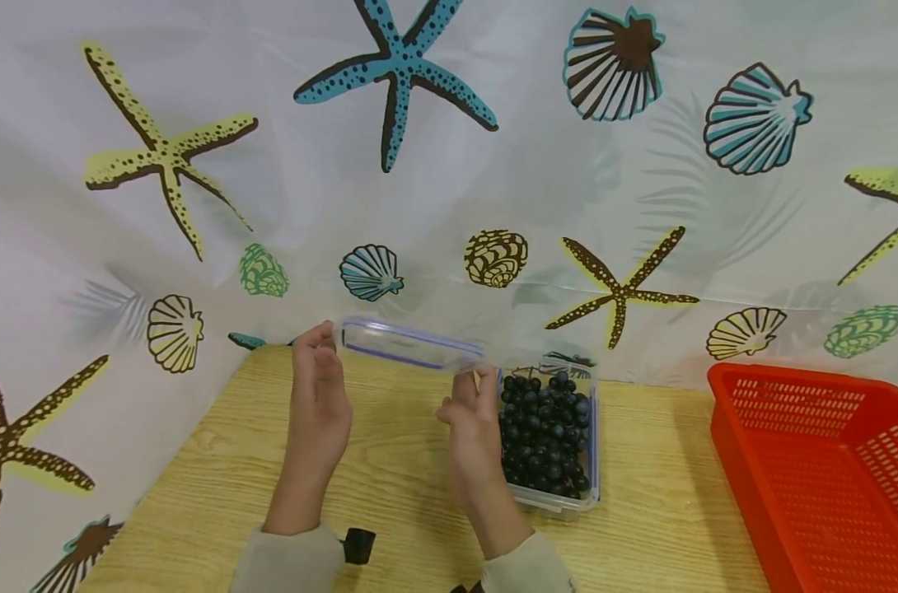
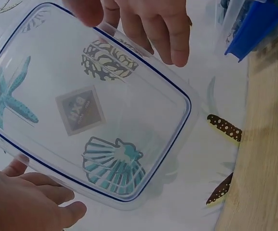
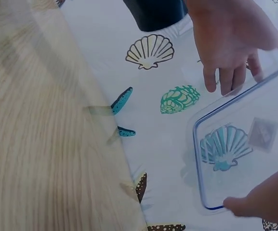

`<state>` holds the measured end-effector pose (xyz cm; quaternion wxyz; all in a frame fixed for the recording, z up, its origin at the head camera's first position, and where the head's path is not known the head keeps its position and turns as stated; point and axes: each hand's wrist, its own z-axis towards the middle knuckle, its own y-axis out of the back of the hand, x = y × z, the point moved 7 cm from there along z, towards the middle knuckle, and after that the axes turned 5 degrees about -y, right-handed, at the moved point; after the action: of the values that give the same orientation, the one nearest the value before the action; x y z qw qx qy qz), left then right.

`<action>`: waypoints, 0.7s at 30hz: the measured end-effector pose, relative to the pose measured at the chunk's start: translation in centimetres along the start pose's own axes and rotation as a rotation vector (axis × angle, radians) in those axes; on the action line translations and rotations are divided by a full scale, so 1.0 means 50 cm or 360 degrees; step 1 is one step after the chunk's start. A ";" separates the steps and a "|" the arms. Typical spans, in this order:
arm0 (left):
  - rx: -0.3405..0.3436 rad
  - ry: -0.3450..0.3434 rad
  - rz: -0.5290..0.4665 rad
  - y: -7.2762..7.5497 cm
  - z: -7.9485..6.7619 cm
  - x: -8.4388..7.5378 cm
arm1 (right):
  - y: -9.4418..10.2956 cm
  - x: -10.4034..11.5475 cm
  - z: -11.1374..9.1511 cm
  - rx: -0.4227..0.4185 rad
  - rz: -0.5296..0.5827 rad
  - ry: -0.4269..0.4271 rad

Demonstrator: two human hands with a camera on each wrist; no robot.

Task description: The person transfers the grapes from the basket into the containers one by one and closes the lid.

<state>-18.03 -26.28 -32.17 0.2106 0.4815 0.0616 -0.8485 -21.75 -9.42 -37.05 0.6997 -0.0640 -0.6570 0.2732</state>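
Observation:
A clear rectangular plastic lid (image 1: 412,344) with a blue seal is held up, tilted, between both hands. My left hand (image 1: 323,399) grips its left edge, with the fingers along the rim. At the opposite edge, my right hand (image 1: 473,420) pinches it, the thumb (image 3: 242,206) over the rim. A small square label (image 2: 80,110) shows through the lid. Just right of my right hand stands a clear plastic container (image 1: 594,445) without a cover. Dark grapes (image 1: 544,432) fill it, and my right hand and wrist overlap its left side in the head view.
An orange-red perforated basket (image 1: 745,478) stands at the right of the wooden table (image 1: 657,478). Behind and to the left hangs a white sheet (image 1: 434,198) printed with starfish and shells. A small black piece (image 1: 358,545) sticks out by my left sleeve (image 1: 289,564).

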 end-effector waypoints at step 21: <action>0.0182 0.0134 -0.0860 -0.034 -0.015 -0.018 | 0.054 0.086 0.011 0.0073 0.0281 0.0201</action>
<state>-17.75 -24.25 -31.97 -0.0534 0.4934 0.1485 -0.8554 -23.15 -5.29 -34.37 0.7143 -0.1225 -0.5970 0.3442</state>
